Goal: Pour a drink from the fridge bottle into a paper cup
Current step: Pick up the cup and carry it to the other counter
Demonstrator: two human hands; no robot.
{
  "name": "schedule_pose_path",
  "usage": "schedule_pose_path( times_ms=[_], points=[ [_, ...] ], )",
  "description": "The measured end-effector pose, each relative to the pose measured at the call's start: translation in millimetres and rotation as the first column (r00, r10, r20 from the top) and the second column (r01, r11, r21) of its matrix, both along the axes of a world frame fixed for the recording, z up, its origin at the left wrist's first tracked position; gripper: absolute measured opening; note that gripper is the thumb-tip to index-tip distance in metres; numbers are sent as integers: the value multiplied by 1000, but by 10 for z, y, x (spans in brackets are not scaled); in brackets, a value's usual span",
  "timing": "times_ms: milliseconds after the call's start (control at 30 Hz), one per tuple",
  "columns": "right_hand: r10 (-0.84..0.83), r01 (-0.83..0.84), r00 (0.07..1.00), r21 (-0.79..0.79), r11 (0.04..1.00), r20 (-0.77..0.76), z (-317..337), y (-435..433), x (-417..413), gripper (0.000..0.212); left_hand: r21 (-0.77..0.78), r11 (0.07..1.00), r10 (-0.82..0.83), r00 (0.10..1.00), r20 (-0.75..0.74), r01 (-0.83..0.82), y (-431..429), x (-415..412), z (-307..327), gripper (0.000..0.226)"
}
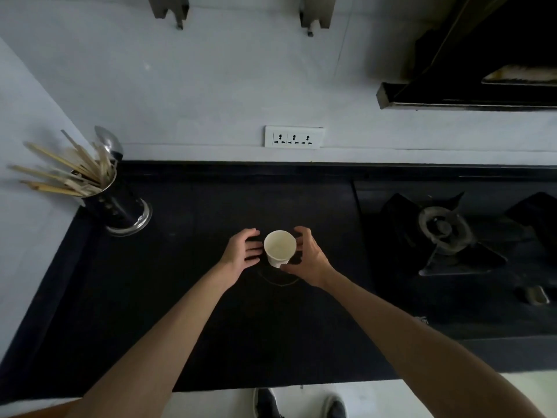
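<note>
**Both hands flank the paper cup on the table**

The right hand (310,257) curves its grip round the paper cup (279,247), thumb at the base and fingers by the far rim; whether it truly clasps the cup cannot be told. The left hand (241,251) is slack, its fingers nearly straight and just beside the cup's left wall. The cup is white and stands upright mid-table (196,312), its inside pale. A utensil holder (120,203) stands far left and a gas stove (443,230) on the right, dim and cut off.
</note>
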State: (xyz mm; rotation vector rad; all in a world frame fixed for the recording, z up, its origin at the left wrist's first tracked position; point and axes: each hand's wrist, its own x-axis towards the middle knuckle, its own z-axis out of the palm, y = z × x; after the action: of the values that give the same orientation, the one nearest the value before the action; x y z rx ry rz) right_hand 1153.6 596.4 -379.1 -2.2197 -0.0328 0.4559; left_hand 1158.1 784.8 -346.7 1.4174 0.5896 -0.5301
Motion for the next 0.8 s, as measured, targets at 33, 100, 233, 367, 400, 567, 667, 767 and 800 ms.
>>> schedule_pose_path(
  times_ms=[33, 100, 233, 367, 400, 567, 667, 767, 800],
  points=[
    [26, -26, 1000, -25, 999, -16, 61, -83, 12, 99, 100, 993, -68, 997, 46, 63, -16, 27, 56, 41],
    [53, -54, 998, -80, 995, -23, 192, -262, 32, 98, 358, 911, -263, 956, 130, 202, -56, 74, 179, 43],
    [84, -74, 996, -216, 973, 37, 504, -650, 46, 85, 689, 654, -556, 817, 156, 313, -244, 113, 495, 54],
    [214, -128, 965, -446, 886, 149, 903, -1038, 15, 81, 894, 377, -748, 650, 139, 243, -643, 88, 815, 61],
    [227, -121, 959, -481, 868, 168, 996, -1141, -1, 81, 923, 319, -778, 616, 124, 216, -764, 74, 887, 62],
    [222, -39, 941, -569, 822, 257, 1356, -1721, -160, 78, 987, 105, -876, 482, 34, 121, -1364, -21, 1156, 66],
    [197, 11, 936, -584, 812, 292, 1524, -2172, -356, 77, 996, 41, -901, 433, 1, 85, -1786, -140, 1302, 66],
    [158, 66, 933, -586, 808, 324, 1673, -2661, -606, 76, 997, 16, -922, 386, -14, 73, -2244, -291, 1427, 67],
    [142, 88, 931, -581, 809, 338, 1717, -2827, -701, 76, 997, 14, -928, 373, -13, 71, -2400, -347, 1464, 68]
  ],
)
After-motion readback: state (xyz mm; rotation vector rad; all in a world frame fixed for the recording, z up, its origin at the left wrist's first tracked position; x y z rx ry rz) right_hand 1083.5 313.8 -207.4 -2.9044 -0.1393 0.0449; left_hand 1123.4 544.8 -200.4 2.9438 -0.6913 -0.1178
